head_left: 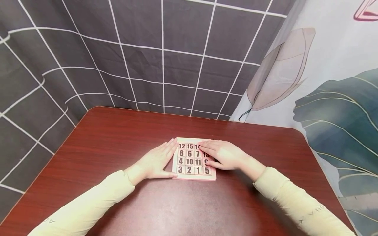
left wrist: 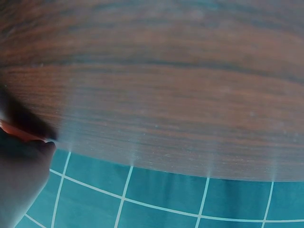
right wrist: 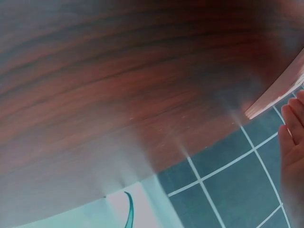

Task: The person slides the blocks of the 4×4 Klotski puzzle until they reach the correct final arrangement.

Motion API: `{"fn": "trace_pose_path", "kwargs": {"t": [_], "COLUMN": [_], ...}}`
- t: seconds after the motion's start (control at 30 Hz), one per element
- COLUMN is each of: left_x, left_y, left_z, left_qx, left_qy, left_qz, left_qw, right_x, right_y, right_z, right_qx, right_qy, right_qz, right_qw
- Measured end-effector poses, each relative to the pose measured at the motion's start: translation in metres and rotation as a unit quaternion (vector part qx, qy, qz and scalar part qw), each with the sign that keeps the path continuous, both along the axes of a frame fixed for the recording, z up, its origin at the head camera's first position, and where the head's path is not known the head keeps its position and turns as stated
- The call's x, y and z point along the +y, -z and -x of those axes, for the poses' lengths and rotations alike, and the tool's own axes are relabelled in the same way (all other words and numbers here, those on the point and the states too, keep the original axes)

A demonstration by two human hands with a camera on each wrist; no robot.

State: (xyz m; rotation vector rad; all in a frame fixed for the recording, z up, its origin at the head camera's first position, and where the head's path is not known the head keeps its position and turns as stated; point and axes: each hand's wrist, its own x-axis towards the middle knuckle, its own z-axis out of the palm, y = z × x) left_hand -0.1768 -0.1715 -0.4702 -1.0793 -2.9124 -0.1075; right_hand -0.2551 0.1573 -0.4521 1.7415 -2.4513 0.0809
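Observation:
A square number sliding puzzle (head_left: 190,162) lies on the table, its pale frame round rows of tiles with bold dark numbers. Along its left side rests my left hand (head_left: 157,160), fingertips at the upper left corner and thumb at the lower left one. My right hand (head_left: 228,154) lies over the right side with straight fingers, covering the top right tile and parts of those near it. Part of the left hand (left wrist: 21,178) shows at the edge of the left wrist view. In the right wrist view the right hand (right wrist: 294,137) appears beside the puzzle's edge (right wrist: 278,92).
The reddish-brown wooden table (head_left: 124,131) has rounded far corners. A dark curtain with a white grid (head_left: 183,65) hangs behind it and to the left. At the right hangs a pale curtain with large leaf prints (head_left: 333,108).

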Motion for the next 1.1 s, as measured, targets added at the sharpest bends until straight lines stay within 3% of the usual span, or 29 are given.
{"fn": "trace_pose_path", "kwargs": {"t": [0.27,0.73,1.1], "left_x": [0.001,-0.001,-0.001], "left_y": [0.0,-0.002,0.001], "left_z": [0.001,0.0,0.001], "left_qx": [0.004,0.005,0.003], "left_qy": [0.001,0.001,0.002], "left_qz": [0.003,0.004,0.001], "left_qw": [1.0,1.0,1.0], "right_x": [-0.007,0.02,-0.017], "right_y": [-0.003,-0.004,-0.003], "right_z": [-0.001,0.0,0.007], "right_qx": [-0.014,0.004,-0.006], "right_qy": [0.008,0.024,-0.008], "right_qz": [-0.018,-0.014,-0.003], "right_qw": [1.0,1.0,1.0]}}
